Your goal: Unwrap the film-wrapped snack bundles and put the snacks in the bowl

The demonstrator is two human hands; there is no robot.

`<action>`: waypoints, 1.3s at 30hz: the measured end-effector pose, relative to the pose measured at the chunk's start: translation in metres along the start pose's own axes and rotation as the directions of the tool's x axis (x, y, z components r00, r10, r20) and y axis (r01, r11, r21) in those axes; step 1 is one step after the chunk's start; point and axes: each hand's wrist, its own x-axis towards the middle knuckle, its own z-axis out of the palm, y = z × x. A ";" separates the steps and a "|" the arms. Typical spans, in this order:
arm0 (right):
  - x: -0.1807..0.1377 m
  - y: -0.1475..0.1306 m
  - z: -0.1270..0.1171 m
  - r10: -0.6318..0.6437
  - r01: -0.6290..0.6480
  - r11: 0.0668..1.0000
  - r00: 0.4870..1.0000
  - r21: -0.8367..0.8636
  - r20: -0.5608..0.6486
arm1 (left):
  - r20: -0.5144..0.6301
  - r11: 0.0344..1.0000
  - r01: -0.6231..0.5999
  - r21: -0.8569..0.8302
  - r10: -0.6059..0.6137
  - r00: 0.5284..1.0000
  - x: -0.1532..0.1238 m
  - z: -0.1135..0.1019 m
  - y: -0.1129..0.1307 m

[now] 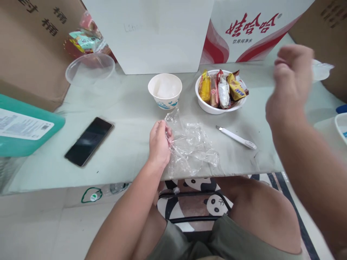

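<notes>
My left hand (159, 143) is closed on a crumpled clear plastic wrapper (193, 146), which spreads to the right over the table's front part. Just beyond it stands a white paper cup (166, 90) with a blue print at its base. A white bowl (210, 108) of several wrapped snacks (222, 90) is to the cup's right. In front of the bowl lies a white utility knife (236, 138), its tip pointing left. My right hand (291, 81) is raised at the right and blurred, with fingers partly curled. Some clear plastic (322, 70) shows beside it; whether they touch is unclear.
A black phone (89, 141) lies at the left, near a green jug (29, 124). Behind are a clear round lid (90, 68), a white box (159, 36), a red-and-white carton (244, 32) and brown cardboard (29, 57). A white container (341, 126) edges in at right.
</notes>
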 end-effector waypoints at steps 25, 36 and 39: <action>-0.165 -0.083 0.021 -0.167 0.154 0.980 0.310 0.123 0.936 | -0.062 0.941 -0.265 0.209 0.283 0.957 0.031 -0.031 0.019; -0.161 -0.059 0.037 0.216 -0.177 0.976 0.845 -0.126 0.489 | 0.123 0.986 -0.078 0.148 0.060 0.991 0.018 -0.020 0.018; -0.152 -0.053 0.039 0.372 -0.393 0.919 0.823 -0.041 0.430 | 0.148 0.985 -0.099 0.143 0.077 0.986 0.018 -0.020 0.017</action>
